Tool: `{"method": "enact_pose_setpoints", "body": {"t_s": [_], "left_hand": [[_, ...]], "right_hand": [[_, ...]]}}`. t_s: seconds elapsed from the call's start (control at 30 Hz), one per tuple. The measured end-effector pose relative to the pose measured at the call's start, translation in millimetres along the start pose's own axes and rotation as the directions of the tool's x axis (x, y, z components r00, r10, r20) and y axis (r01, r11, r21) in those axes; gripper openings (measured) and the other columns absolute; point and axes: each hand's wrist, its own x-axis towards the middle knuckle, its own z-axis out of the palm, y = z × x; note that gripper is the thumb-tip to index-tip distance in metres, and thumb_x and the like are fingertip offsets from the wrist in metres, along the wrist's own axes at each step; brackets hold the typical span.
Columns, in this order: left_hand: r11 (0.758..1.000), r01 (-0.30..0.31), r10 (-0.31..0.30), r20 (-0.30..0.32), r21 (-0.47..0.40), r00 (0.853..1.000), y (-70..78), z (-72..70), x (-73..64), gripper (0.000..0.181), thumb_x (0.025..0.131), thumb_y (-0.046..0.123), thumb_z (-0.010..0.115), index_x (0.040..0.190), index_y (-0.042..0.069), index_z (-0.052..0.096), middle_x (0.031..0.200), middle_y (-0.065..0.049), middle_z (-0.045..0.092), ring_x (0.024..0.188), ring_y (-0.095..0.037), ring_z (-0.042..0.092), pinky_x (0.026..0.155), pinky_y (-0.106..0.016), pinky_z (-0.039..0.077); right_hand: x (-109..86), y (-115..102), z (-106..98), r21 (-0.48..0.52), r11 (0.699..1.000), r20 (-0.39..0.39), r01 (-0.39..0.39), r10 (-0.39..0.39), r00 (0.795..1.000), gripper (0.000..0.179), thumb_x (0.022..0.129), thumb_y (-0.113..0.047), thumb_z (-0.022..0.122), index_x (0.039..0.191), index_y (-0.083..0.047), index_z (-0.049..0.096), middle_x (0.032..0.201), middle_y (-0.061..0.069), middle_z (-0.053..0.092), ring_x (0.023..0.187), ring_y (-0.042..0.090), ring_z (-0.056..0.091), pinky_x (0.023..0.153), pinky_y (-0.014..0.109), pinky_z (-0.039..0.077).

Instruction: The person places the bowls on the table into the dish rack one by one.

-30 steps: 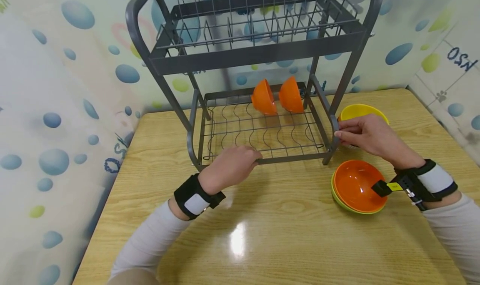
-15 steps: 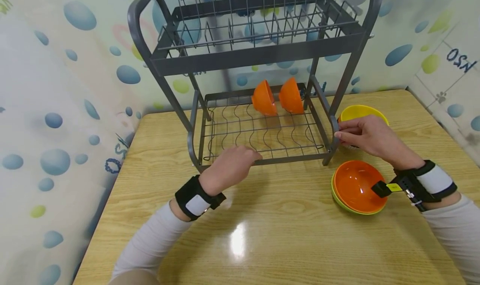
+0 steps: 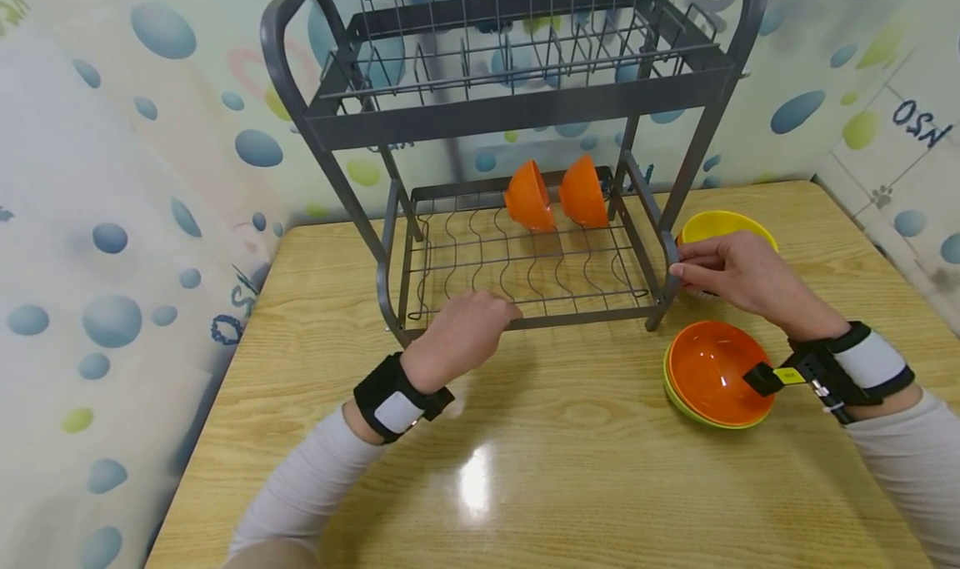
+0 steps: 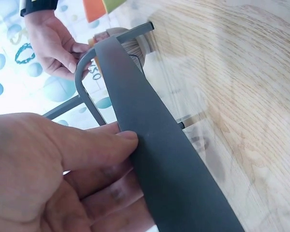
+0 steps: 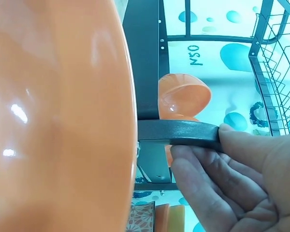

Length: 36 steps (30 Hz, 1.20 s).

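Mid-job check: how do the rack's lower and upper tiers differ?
Load: the lower tier holds two orange bowls; no bowl shows on the visible part of the upper tier.
Contact: the left hand and right hand grip the lower tier; neither touches the upper tier.
Wirework: the lower tier's is wavy, while the upper tier's has upright prongs.
Both are dark grey.

Bright, with glare

My head view is bright; below the fingers (image 3: 498,309) of the left hand (image 3: 461,336), soft shadow and white glare (image 3: 474,479) mark the glossy pale-wood tabletop (image 3: 592,477). In my right wrist view, glints spot the shiny orange round bowl (image 5: 58,121) left of the right hand (image 5: 234,183)'s fingers; the blue-spotted wall (image 5: 210,60) looks cyan.
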Motion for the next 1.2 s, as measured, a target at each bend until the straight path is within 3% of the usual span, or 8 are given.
{"method": "enact_pose_setpoints", "body": {"t_s": [0.2, 0.33, 0.53, 0.73, 0.97, 1.2], "left_hand": [[1.0, -0.003, 0.003, -0.017, -0.004, 1.0, -0.4, 0.7, -0.6, 0.035, 0.09, -0.006, 0.052, 0.112, 0.012, 0.073, 0.109, -0.006, 0.072, 0.09, -0.019, 0.069, 0.06, -0.023, 0.053], [1.0, -0.006, 0.006, -0.018, 0.0, 1.0, -0.6, 1.3, -0.4, 0.034, 0.09, -0.006, 0.053, 0.111, 0.012, 0.073, 0.108, -0.006, 0.072, 0.09, -0.019, 0.069, 0.061, -0.024, 0.054], [1.0, -0.002, 0.002, -0.018, 0.008, 1.0, -1.0, 2.3, 0.0, 0.035, 0.09, -0.006, 0.053, 0.112, 0.013, 0.073, 0.109, -0.006, 0.072, 0.091, -0.019, 0.069, 0.063, -0.024, 0.054], [1.0, -0.005, 0.006, -0.032, 0.005, 0.999, -1.5, 3.5, 0.7, 0.034, 0.091, -0.005, 0.053, 0.111, 0.012, 0.074, 0.108, -0.006, 0.072, 0.091, -0.02, 0.069, 0.064, -0.025, 0.055], [1.0, 0.006, -0.006, -0.021, 0.007, 1.0, -0.8, 3.0, 0.9, 0.036, 0.09, -0.006, 0.052, 0.112, 0.013, 0.073, 0.11, -0.006, 0.072, 0.089, -0.019, 0.069, 0.058, -0.021, 0.051], [1.0, 0.007, -0.007, -0.019, -0.002, 1.0, -1.3, 3.6, 1.0, 0.036, 0.091, -0.006, 0.052, 0.112, 0.013, 0.073, 0.11, -0.005, 0.072, 0.09, -0.019, 0.069, 0.056, -0.019, 0.048]], "right_hand": [[0.2, -1, -1, -0.062, 0.997, 0.008, 0.049, -0.048, 0.999, 0.037, 0.092, -0.024, 0.063, 0.119, 0.002, 0.064, 0.101, 0.018, 0.072, 0.086, 0.025, 0.07, 0.066, 0.02, 0.053], [-4.4, -2, -7, -0.159, 0.984, 0.023, 0.086, -0.083, 0.996, 0.032, 0.089, -0.023, 0.066, 0.114, -0.002, 0.067, 0.096, 0.012, 0.074, 0.082, 0.019, 0.069, 0.066, 0.019, 0.051], [-20.9, -1, -19, -0.313, 0.935, 0.126, 0.166, -0.133, 0.983, 0.023, 0.085, -0.027, 0.071, 0.104, -0.014, 0.074, 0.091, -0.002, 0.073, 0.07, 0.009, 0.056, 0.06, 0.021, 0.047], [-35.2, 5, -17, -0.363, 0.904, 0.216, 0.226, -0.154, 0.964, 0.022, 0.079, -0.023, 0.076, 0.101, -0.018, 0.075, 0.093, -0.006, 0.073, 0.074, 0.003, 0.062, 0.064, 0.019, 0.052], [-36.8, 14, -7, -0.366, 0.897, 0.211, 0.247, -0.178, 0.961, 0.028, 0.073, -0.015, 0.08, 0.1, -0.013, 0.075, 0.095, 0.001, 0.073, 0.083, 0.013, 0.066, 0.072, 0.033, 0.057], [-36.6, 14, 0, -0.436, 0.868, 0.185, 0.239, -0.174, 0.967, 0.025, 0.072, -0.011, 0.081, 0.097, -0.015, 0.076, 0.091, -0.002, 0.073, 0.081, 0.014, 0.064, 0.075, 0.039, 0.056]]}}
